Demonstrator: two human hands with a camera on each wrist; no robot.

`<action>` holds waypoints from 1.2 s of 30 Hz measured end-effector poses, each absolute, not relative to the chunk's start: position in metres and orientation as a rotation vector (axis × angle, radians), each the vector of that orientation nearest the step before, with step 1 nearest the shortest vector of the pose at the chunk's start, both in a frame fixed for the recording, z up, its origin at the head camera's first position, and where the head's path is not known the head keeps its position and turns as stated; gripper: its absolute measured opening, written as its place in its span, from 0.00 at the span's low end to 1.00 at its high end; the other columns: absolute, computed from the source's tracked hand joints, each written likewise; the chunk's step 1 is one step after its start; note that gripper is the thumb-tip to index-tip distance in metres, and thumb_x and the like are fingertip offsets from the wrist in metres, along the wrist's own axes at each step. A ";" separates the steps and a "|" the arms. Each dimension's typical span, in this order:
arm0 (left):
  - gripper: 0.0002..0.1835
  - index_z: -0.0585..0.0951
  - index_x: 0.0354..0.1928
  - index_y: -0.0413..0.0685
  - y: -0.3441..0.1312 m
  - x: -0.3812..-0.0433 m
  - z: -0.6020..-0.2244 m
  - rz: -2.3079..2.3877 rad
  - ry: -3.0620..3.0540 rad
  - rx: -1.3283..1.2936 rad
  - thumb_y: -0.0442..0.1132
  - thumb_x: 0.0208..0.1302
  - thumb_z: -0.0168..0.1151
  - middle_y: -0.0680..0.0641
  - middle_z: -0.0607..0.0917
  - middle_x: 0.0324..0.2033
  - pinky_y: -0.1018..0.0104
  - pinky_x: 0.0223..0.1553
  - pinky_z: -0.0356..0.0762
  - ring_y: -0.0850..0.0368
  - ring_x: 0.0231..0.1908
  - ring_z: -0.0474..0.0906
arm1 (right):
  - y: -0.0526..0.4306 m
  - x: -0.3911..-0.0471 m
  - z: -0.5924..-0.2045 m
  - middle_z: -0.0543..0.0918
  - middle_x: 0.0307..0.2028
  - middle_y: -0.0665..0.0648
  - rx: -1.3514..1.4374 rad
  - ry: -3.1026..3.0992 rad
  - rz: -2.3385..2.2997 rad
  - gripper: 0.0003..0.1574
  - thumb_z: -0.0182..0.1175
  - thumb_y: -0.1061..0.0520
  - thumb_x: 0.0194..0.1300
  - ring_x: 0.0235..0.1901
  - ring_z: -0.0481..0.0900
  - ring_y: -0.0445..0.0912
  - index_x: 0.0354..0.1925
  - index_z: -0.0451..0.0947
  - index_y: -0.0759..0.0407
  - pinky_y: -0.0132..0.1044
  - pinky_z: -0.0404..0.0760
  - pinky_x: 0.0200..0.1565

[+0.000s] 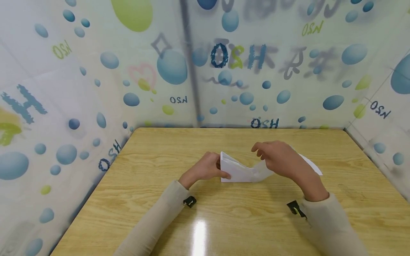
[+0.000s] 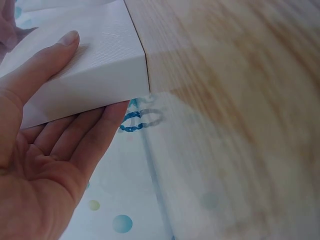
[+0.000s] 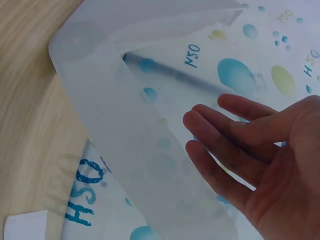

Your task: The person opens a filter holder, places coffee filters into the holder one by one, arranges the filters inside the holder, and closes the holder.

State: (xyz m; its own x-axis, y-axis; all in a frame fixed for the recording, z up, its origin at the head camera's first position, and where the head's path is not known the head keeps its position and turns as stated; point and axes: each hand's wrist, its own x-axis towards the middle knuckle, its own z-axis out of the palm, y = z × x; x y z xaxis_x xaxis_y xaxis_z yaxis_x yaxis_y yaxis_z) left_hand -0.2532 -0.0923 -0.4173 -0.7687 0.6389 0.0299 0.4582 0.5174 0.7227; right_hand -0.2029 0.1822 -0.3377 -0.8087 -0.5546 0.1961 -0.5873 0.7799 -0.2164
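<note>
My left hand point(image 1: 208, 166) grips a white box point(image 1: 235, 171) by its left end, above the wooden table. In the left wrist view the thumb lies on the finely ribbed face of the white box point(image 2: 105, 37), and the fingers are underneath. A pale, see-through strip point(image 1: 264, 171) extends from the box's right side toward my right hand point(image 1: 281, 158). In the right wrist view the right hand point(image 3: 270, 160) has loosely bent, spread fingers with nothing between them, close beside the pale strip point(image 3: 115, 125).
Behind the right wrist, a white flat piece point(image 1: 311, 164) shows partly on the wooden table point(image 1: 153, 227). Patterned cloth walls point(image 1: 224, 85) with blue and green dots stand along the table's back and sides.
</note>
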 end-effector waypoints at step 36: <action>0.19 0.87 0.50 0.47 -0.093 -0.254 -0.418 1.075 2.518 0.942 0.41 0.58 0.80 0.47 0.92 0.41 0.71 0.36 0.85 0.64 0.35 0.88 | 0.249 -0.200 -0.313 0.90 0.42 0.61 0.635 -2.737 0.599 0.14 0.52 0.63 0.79 0.40 0.89 0.54 0.54 0.82 0.61 0.56 0.86 0.44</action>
